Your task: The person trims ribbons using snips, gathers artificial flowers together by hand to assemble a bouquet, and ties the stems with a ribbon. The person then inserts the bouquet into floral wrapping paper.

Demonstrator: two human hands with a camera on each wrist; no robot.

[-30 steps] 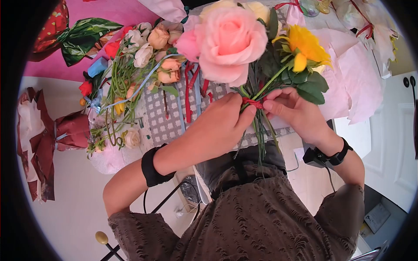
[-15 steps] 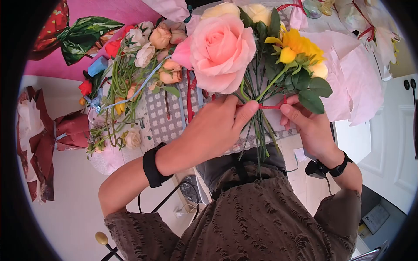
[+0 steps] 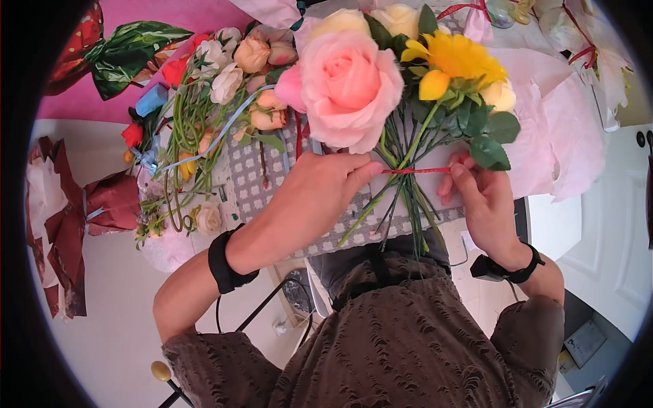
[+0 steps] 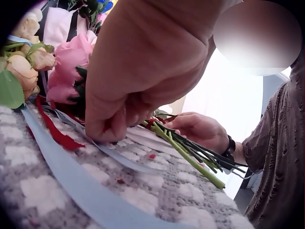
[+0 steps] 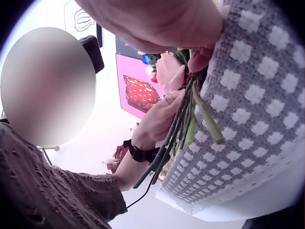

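Observation:
A bunch of flowers lies on the table, with a large pink rose [image 3: 350, 88], a yellow flower [image 3: 466, 61] and cream roses at its top. A thin red ribbon [image 3: 418, 171] crosses its green stems [image 3: 411, 204] where they gather, stretched straight to both sides. My left hand [image 3: 306, 197] pinches the ribbon's left end between thumb and fingers, just left of the stems. On the other side my right hand [image 3: 484, 204] pinches the right end, below the green leaves. In the left wrist view, red ribbon [image 4: 151, 125] wraps the stems [image 4: 190, 155].
Loose peach and white roses [image 3: 252, 56] with tangled green stems are heaped at the left on the patterned grey cloth [image 3: 248, 166]. A pale blue ribbon [image 4: 66, 167] runs near my left hand. Pink wrapping paper [image 3: 554, 129] lies at the right; a dark red wrapped bouquet [image 3: 112, 204] stands far left.
My hands were together at the red ribbon on the stems; they have drawn apart to either side, pulling it straight. The flower heads shifted slightly, and the stem ends spread out more.

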